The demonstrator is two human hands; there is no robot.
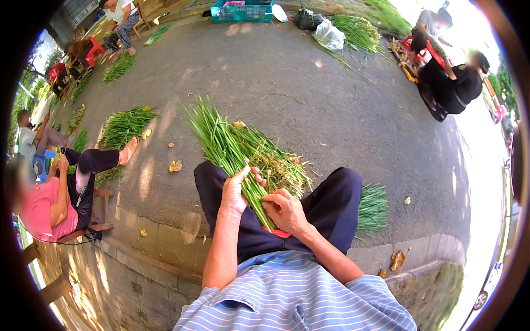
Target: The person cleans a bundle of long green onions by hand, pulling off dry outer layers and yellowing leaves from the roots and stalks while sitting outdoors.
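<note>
My left hand [237, 191] is wrapped around a bunch of long green stalks, probably garlic chives [219, 145], with the leaf tips pointing up and away to the left. Near the pale lower ends, the thumb and fingertips of my right hand [286, 210] pinch at the stalks; exactly what lies between them is hidden. On the ground beyond my knees lies a heap of similar greens [275, 159], with yellowed, dry strands on its near side. Part of something red [278, 233] shows between my thighs, under the stalk ends.
A smaller green bundle [372, 207] lies beside my right knee. To the left, a person in pink [49, 207] sits by another pile [126, 126]. Farther off are a teal crate [242, 13], plastic bags [329, 35], more greens [358, 33] and other seated people. A kerb [165, 244] runs below me.
</note>
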